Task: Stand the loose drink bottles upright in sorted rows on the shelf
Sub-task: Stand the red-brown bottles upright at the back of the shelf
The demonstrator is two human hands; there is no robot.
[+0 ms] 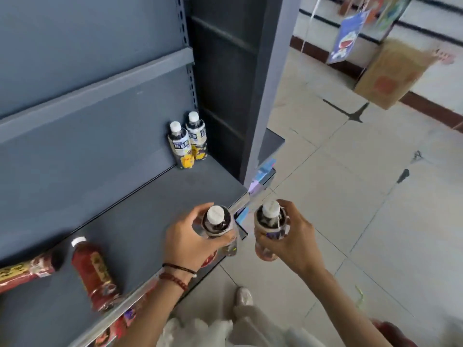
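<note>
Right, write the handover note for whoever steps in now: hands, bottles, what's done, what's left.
Left hand: grips a white-capped bottle upright at the front edge of the shelf.
Right hand: grips a matching bottle upright, off the shelf and above the floor.
Done: two standing bottles are upright side by side in the shelf's back right corner.
Left: place both held bottles beside that pair. Then stand up the red bottle and the second red bottle, both lying on their sides at the shelf's left, probably as their own row.

Upright bottles [181, 146] in shelf [150, 196] back corner, lying bottles [94, 274] front left
</note>
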